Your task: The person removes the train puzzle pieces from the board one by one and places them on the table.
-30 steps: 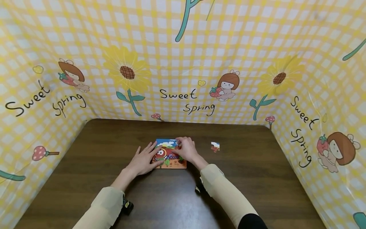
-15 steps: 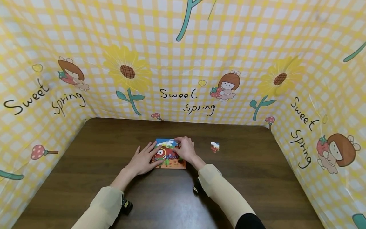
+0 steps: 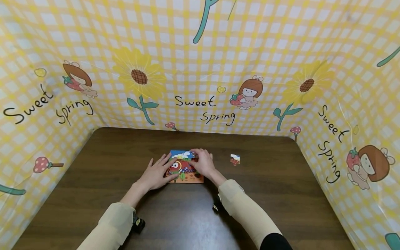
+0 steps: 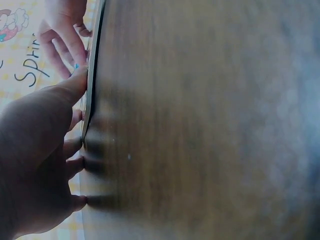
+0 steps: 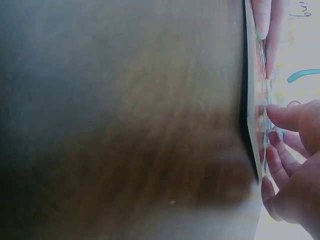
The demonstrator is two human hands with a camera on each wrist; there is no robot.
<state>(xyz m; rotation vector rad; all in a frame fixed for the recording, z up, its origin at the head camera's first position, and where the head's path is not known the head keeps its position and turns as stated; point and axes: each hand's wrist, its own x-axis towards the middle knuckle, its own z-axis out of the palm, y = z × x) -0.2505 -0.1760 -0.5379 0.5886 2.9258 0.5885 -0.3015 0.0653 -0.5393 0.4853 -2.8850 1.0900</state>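
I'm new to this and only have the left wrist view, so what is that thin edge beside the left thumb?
Observer: In the head view, it's a jigsaw puzzle with a colourful cartoon picture.
Visitor: Are all the pieces in it?
Observer: No, one loose piece lies on the table, to the puzzle's right.
Visitor: And which part is the other hand at?
Observer: The right hand is over its far right corner; whether it pinches a piece is hidden.
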